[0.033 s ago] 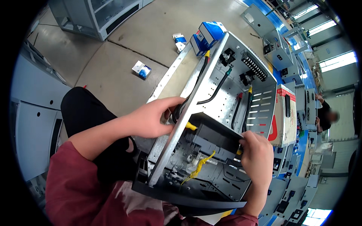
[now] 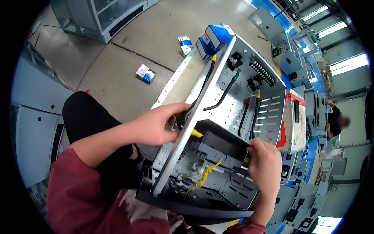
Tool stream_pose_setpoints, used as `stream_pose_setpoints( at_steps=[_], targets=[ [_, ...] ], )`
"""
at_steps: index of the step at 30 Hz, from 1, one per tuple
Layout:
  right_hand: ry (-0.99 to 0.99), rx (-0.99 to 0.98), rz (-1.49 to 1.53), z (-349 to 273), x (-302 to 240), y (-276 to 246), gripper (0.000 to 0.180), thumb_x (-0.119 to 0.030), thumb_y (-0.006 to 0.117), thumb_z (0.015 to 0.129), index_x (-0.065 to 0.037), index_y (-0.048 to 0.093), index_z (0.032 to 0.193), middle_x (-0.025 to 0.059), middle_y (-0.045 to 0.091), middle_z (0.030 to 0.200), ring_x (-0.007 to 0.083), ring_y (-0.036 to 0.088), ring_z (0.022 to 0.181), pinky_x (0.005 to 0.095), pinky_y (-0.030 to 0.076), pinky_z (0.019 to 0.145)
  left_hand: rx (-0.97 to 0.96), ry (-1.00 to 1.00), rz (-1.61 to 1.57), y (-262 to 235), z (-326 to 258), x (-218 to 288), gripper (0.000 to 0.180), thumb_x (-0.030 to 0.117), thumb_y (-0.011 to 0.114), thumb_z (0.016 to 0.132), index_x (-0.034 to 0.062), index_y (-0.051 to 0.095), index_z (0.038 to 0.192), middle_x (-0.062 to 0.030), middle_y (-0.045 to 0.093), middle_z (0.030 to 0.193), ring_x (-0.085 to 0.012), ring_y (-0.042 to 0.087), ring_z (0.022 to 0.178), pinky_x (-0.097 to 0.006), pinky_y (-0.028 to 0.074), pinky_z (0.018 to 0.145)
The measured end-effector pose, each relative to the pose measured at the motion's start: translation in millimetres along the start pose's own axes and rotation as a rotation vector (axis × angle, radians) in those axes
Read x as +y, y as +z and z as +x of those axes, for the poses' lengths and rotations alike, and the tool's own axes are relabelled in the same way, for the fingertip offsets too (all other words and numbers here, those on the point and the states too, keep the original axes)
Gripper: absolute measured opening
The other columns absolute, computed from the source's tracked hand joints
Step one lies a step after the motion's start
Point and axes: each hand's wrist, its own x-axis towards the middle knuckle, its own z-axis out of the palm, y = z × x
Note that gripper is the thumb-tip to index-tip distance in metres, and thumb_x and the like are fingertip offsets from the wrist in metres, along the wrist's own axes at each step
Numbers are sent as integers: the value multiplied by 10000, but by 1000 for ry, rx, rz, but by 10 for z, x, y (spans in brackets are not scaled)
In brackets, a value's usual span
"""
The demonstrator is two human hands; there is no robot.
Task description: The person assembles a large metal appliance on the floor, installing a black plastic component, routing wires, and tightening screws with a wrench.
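Two bare hands at an open, silvery sheet-metal cabinet [image 2: 226, 94] with a black rectangular panel [image 2: 224, 135] across its inside.
The right hand [image 2: 266, 162] has its grip pinching the panel's right end, thumb and fingers together at the corner; the left hand [image 2: 156, 125] curves its grip around a bundle of thick black cables [image 2: 182, 120] at the cabinet's left edge, fingertips partly hidden, so I cannot tell how tightly it closes. A yellow cable sleeve [image 2: 197, 133] shows just beside the panel's left end, a twisted yellow wire [image 2: 201, 180] lies nearer the wearer, and blue-and-white cartons [image 2: 218, 36] sit by the cabinet's far left corner.
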Motion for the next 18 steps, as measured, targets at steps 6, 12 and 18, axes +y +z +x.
stream_pose_setpoints(
  at_steps=[6,12,18],
  targets=[
    [9,-32,-36,10,28,-5,113,14,708,805,-54,639,864,99,639,759,317,622,757,428,458,709,169,3,-22,107,-65,51,987,207,894,774,98,361,1597,-149,491,1478,-264,473,1315,-412,402,1087],
    [27,47,17,31,82,41,158,1,749,774,-55,691,910,94,667,801,330,659,823,465,508,931,222,81,290,109,35,-74,851,88,805,716,77,447,1487,-195,341,1549,-428,300,1453,-492,259,1246],
    [157,-23,-76,50,-8,-44,145,-189,720,821,-51,690,851,98,669,799,293,667,923,590,315,1210,181,167,591,107,131,-57,575,81,805,621,30,681,1180,-152,507,1447,-382,412,1394,-501,372,1066]
  ],
)
